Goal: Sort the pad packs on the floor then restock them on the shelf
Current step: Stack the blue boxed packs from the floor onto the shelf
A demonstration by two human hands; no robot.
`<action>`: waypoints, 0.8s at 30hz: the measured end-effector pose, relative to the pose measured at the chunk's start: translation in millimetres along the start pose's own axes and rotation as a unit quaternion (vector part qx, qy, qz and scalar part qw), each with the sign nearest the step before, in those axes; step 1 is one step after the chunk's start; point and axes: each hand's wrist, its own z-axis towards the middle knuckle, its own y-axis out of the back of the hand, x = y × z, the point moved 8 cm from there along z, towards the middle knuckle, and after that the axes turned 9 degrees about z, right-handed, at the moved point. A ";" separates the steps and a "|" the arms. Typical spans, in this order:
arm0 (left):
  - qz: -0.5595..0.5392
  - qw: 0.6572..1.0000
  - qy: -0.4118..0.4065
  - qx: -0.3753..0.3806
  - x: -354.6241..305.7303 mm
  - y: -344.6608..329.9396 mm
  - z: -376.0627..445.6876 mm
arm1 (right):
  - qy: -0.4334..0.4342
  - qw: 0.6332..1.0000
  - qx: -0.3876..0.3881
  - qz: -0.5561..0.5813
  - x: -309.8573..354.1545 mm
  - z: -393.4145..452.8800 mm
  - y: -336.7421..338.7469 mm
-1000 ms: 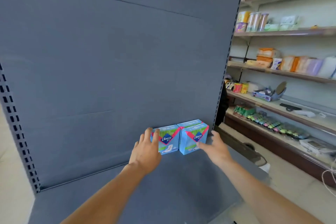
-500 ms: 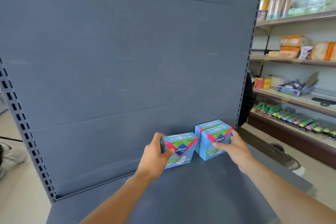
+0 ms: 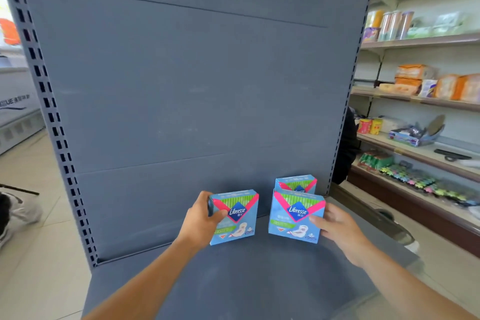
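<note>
Grey shelf [image 3: 259, 280] at lower centre carries three pad packs: left hand [image 3: 200, 223] grasps one [image 3: 235, 217], right hand [image 3: 337, 226] another [image 3: 296, 215], third [image 3: 296, 182] behind; restocking seems barely begun.

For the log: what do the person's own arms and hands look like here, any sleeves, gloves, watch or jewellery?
Both forearms are bare as far as the frame shows, with no sleeve edge in view. The left hand and right hand wear no gloves. No watch, bracelet or strap shows at either wrist, and no ring is visible on the fingers that can be seen. No markings or tape are visible.
</note>
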 end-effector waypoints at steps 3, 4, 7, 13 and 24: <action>-0.012 1.000 -0.003 0.010 -13.9 5.4 -21.1 | 0.006 1.000 0.015 -0.001 20.0 -38.9 3.4; -0.020 1.000 -0.004 0.014 -18.6 5.8 -30.2 | 0.006 1.000 0.018 0.002 26.0 -53.5 5.0; -0.033 0.999 -0.013 0.039 -35.1 6.0 -60.0 | 0.000 1.000 0.031 -0.002 42.0 -98.3 7.9; -0.086 0.991 -0.051 0.092 -84.4 -2.4 -117.8 | 0.000 1.000 0.025 0.002 71.3 -184.9 20.3; -0.157 0.954 -0.133 0.219 -170.7 -43.5 -253.0 | 0.035 0.999 -0.022 -0.004 97.6 -340.1 61.2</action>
